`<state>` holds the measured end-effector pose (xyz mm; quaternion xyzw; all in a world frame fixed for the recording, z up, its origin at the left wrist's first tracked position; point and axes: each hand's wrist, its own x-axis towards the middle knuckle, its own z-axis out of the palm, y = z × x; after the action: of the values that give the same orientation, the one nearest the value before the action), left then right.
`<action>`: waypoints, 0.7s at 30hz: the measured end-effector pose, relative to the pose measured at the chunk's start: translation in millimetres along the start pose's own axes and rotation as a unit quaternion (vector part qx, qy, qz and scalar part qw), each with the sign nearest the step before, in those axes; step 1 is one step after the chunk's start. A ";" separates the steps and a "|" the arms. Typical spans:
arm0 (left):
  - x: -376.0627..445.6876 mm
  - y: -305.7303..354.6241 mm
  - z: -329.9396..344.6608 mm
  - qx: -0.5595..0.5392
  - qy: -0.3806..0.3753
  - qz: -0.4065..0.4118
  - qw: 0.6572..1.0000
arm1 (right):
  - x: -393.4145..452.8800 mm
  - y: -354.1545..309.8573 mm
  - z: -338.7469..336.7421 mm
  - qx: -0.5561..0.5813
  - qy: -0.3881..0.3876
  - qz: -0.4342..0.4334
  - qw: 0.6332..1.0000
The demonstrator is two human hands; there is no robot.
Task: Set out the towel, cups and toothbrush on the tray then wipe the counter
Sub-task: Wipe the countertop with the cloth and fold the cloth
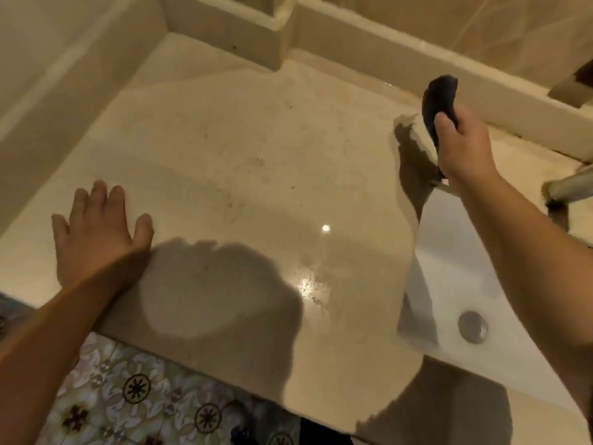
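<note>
The beige stone counter (244,162) fills the middle of the view, speckled with dark spots and a wet shiny patch near its front. My left hand (96,232) lies flat on the counter at the left, fingers spread, holding nothing. My right hand (462,146) is raised at the counter's right edge, above the sink's far corner, and grips a dark cloth (438,97) that sticks up out of the fist. No tray, cups, towel or toothbrush are in view.
A white sink (449,277) with a metal drain plug (472,326) lies right of the counter. A metal tap (571,187) pokes in at the far right. A raised ledge (353,43) runs along the back wall. Patterned floor tiles (138,390) show below the front edge.
</note>
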<state>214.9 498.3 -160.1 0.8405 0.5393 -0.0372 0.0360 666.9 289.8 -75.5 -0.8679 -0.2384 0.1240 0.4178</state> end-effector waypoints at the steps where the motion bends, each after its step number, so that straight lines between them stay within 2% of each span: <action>1: 0.9 0.0 0.0 0.008 -0.004 -0.007 1.000 | 23.8 11.6 7.1 -0.069 -0.024 -0.028 0.997; 4: 3.2 -0.4 1.2 0.018 -0.007 -0.014 1.000 | 68.7 44.7 29.4 -0.265 -0.128 -0.159 0.942; 6: 4.5 -2.1 2.3 0.017 0.000 -0.012 1.000 | 76.8 54.2 38.2 -0.306 -0.137 -0.222 0.915; 9: 4.3 -2.8 3.5 0.015 0.011 -0.001 1.000 | 46.3 54.5 35.6 -0.310 -0.143 -0.244 0.907; 13: 2.7 1.5 0.1 0.014 0.014 -0.003 1.000 | -74.3 46.4 28.9 -0.263 -0.202 -0.308 0.892; 16: -0.5 2.3 -2.1 0.002 0.020 0.013 1.000 | -171.1 37.8 23.3 -0.214 -0.271 -0.303 0.888; 21: -5.8 0.9 -0.3 -0.024 0.034 0.027 0.999 | -286.9 29.8 23.5 -0.208 -0.314 -0.304 0.875</action>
<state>213.3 492.7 -159.2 0.8544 0.5182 0.0052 0.0392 420.9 141.0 -108.9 -0.7349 -0.6292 0.2048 0.1483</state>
